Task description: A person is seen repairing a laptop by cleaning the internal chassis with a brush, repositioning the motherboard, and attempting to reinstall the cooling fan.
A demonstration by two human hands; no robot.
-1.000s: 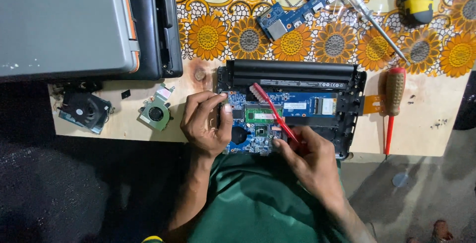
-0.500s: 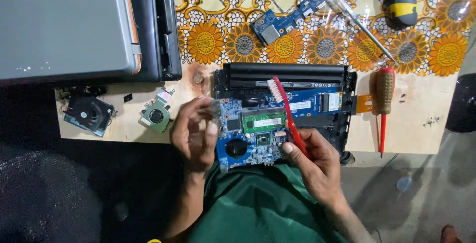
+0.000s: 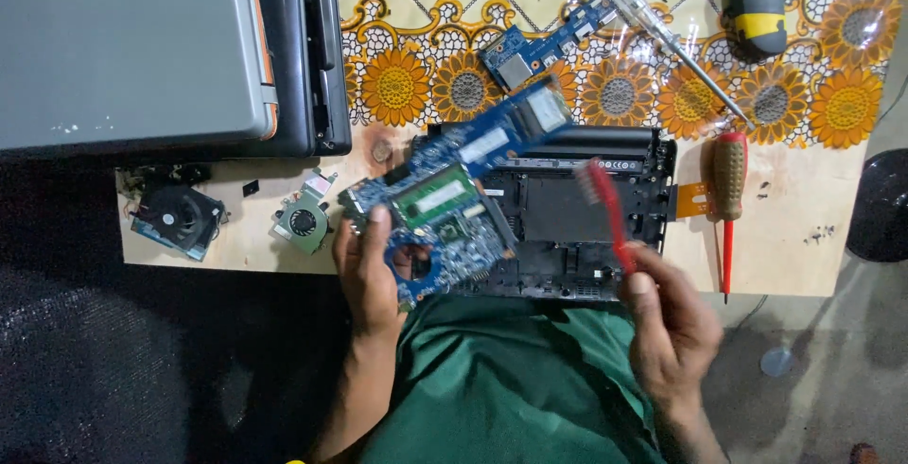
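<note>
**A:** Where is your left hand [image 3: 367, 270] sitting?

**B:** You are holding the blue motherboard [image 3: 452, 201] by its lower left edge, grip closed on it, thumb on top. The board is tilting upward, raised off the black laptop base [image 3: 577, 227] on the bench [image 3: 794, 227].

**A:** And your right hand [image 3: 670, 327]?

**B:** You are closing that grip around the handle of a red brush [image 3: 607, 210], with the bristle end pointing up over the laptop base, just beside the board. A red-handled screwdriver [image 3: 728, 201] is lying to the right.
</note>
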